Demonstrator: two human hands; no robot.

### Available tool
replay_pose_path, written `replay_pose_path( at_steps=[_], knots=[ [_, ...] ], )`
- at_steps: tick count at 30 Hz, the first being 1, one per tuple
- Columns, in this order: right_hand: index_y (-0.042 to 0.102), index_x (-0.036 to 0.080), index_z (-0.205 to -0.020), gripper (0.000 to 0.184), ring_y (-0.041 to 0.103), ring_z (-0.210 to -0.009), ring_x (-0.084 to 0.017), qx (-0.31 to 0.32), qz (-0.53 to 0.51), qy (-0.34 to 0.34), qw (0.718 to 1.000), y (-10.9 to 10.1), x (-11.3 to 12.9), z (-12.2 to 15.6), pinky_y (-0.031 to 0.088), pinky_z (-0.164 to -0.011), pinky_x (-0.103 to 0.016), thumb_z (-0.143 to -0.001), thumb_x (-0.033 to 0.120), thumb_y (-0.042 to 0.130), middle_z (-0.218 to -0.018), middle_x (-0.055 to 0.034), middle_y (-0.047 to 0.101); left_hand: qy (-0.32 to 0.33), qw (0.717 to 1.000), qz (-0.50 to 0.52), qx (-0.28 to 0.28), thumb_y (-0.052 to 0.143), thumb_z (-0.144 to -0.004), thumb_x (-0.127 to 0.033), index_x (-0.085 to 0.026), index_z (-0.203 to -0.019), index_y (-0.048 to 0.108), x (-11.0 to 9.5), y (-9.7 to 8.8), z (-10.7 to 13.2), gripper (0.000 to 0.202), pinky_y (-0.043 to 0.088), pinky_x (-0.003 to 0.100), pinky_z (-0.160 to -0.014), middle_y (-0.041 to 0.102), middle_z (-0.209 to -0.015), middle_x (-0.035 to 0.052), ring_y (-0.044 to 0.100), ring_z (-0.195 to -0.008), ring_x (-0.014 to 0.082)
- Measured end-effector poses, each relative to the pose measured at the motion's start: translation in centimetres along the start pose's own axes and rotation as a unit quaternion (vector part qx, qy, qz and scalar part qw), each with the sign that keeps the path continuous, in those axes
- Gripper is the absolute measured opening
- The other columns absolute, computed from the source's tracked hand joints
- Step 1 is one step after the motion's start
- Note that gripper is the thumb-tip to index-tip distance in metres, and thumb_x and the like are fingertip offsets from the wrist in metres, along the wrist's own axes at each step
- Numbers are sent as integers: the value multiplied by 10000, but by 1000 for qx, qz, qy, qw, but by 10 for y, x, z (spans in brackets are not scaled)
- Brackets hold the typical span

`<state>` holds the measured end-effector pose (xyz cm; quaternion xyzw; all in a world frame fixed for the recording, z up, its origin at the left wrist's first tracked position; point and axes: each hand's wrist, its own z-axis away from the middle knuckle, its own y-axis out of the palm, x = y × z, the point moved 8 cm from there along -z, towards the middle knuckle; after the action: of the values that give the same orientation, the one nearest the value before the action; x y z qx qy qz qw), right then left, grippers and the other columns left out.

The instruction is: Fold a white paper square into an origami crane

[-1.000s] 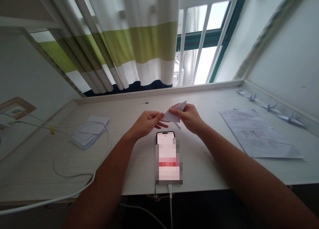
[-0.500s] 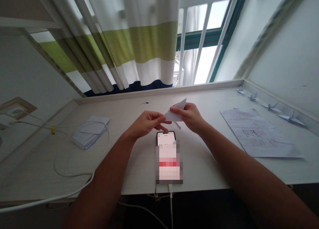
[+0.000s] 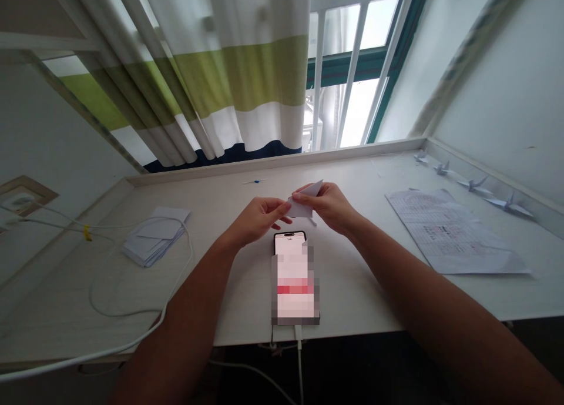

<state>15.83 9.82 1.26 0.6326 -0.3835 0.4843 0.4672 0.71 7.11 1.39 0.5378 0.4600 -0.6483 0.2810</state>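
A person's left hand (image 3: 263,218) and right hand (image 3: 333,205) pinch a folded white paper (image 3: 303,210) between thumbs and fingers, just beyond the top end of a phone (image 3: 293,273) lying on a desk (image 3: 361,281). A paper stack (image 3: 154,238) sits left of the phone; printed sheets (image 3: 453,234) and four folded paper birds (image 3: 511,205) occupy the desk to its right.

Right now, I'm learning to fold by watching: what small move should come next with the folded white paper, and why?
Probably press the left corner of the folded white paper flatter with the bare left hand, whose thumb meets that corner, while the bare right hand grips the other side. The winged white paper figures lined up at right suggest more folding.
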Motion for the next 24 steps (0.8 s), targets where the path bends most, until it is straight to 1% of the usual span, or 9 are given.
replay_pose_path(
  at_steps=[2, 4, 6, 9, 15, 18, 21, 23, 24],
  knots=[
    [801, 150, -803, 357, 646, -702, -163, 3, -7, 7, 1000, 3, -1, 1, 505, -650, -310, -612, 406, 959, -766, -55, 747, 7, 1000, 19, 3, 650, -899, -638, -156, -1113, 763, 0, 3, -1, 540, 585, 325, -725, 804, -1020, 143, 782, -918, 258],
    [801, 153, -813, 346, 642, -702, -158, 10, -14, 12, 1000, 5, -1, 3, 498, -647, -303, -626, 402, 952, -765, -51, 745, 7, 999, 42, 7, 657, -899, -632, -144, -1104, 764, 0, 5, -1, 540, 586, 336, -738, 810, -982, 148, 790, -872, 256],
    [802, 154, -809, 324, 639, -700, -156, 15, -14, 13, 1000, 8, 0, 4, 490, -644, -301, -659, 409, 936, -770, -54, 743, 3, 998, 59, 11, 678, -891, -620, -141, -1097, 767, -1, 4, 0, 529, 586, 340, -742, 813, -968, 151, 794, -858, 258],
    [807, 153, -792, 307, 634, -708, -159, 13, -14, 8, 1000, 8, 4, 5, 487, -655, -305, -714, 435, 899, -783, -67, 739, -3, 997, 75, 18, 709, -874, -607, -139, -1085, 771, -2, 2, 1, 518, 585, 332, -733, 812, -998, 157, 798, -864, 266],
    [822, 174, -803, 277, 646, -808, -177, -29, -23, -60, 997, -6, 18, -1, 515, -757, -317, -779, 450, 844, -856, -74, 752, -23, 994, 107, 17, 736, -848, -610, -137, -1088, 771, -1, 1, 1, 532, 587, 337, -729, 810, -1017, 156, 797, -825, 264],
    [818, 186, -796, 274, 653, -834, -184, -38, -16, -59, 997, -10, 18, -2, 515, -775, -323, -820, 459, 802, -868, -72, 758, -42, 993, 108, 15, 741, -840, -612, -145, -1083, 778, 4, 1, 1, 528, 580, 340, -742, 807, -1034, 155, 790, -870, 272],
    [823, 194, -828, 304, 657, -854, -192, -8, 41, -53, 998, -2, 16, 0, 516, -787, -334, -850, 491, 765, -902, -75, 772, -34, 994, 102, 4, 801, -809, -544, -173, -1109, 791, 6, 1, -1, 477, 559, 318, -765, 804, -1052, 126, 764, -914, 243],
    [827, 194, -863, 317, 658, -857, -192, 22, 66, -49, 996, 7, 14, 2, 521, -803, -339, -847, 505, 768, -915, -74, 777, -10, 992, 122, -28, 831, -784, -512, -182, -1075, 808, 6, -3, -2, 441, 538, 297, -737, 804, -1011, 101, 731, -826, 197],
    [826, 197, -888, 324, 661, -862, -191, 28, 66, -50, 996, 9, 13, 3, 526, -810, -341, -846, 513, 769, -929, -71, 778, -4, 991, 126, -42, 838, -774, -511, -171, -1023, 819, 7, -4, -3, 422, 525, 290, -714, 803, -962, 96, 710, -780, 181]
  ],
)
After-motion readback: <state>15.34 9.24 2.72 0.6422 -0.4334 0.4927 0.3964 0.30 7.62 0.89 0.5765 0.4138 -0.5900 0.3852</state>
